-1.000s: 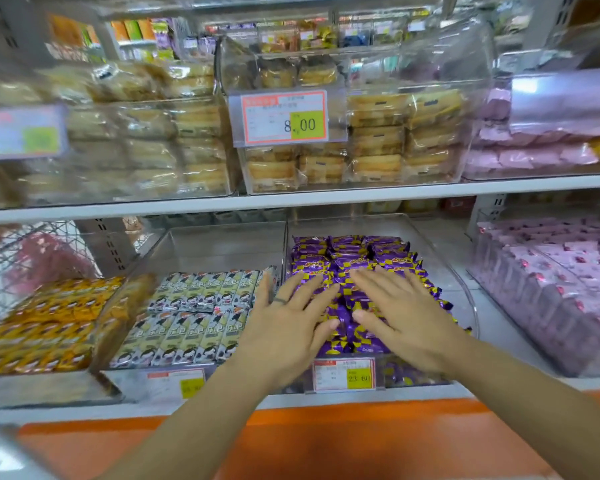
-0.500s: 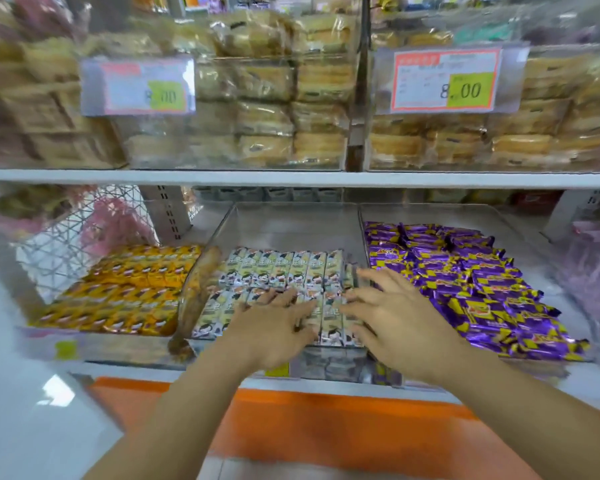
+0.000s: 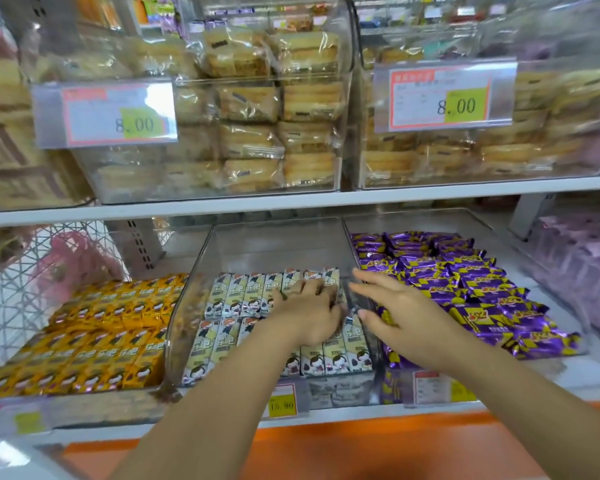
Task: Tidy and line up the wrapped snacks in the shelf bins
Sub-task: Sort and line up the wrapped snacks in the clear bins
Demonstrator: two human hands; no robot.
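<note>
Cream wrapped snack packs (image 3: 236, 299) stand in two rows in the middle clear bin (image 3: 274, 244) on the lower shelf. My left hand (image 3: 309, 313) rests on the right end of these rows, its bent fingers pressing down on the back row. My right hand (image 3: 399, 313) hovers just to the right, fingers straight and spread. It is over the clear wall between this bin and the bin of purple wrapped snacks (image 3: 465, 282), and holds nothing. Orange-yellow snack packs (image 3: 101, 327) fill the left bin in neat rows.
Clear bins of wrapped cakes (image 3: 257, 143) with 8.00 price tags (image 3: 444, 102) stand on the upper shelf (image 3: 291, 202). A white wire basket (image 3: 25, 271) is at the left and pink packs (image 3: 575, 265) at the far right. Price tags (image 3: 283, 403) hang on the bins' fronts.
Both hands have left the purple snacks and moved left to the cream packs. The view has shifted left and drawn closer. My left fingers have bent more over the back row.
</note>
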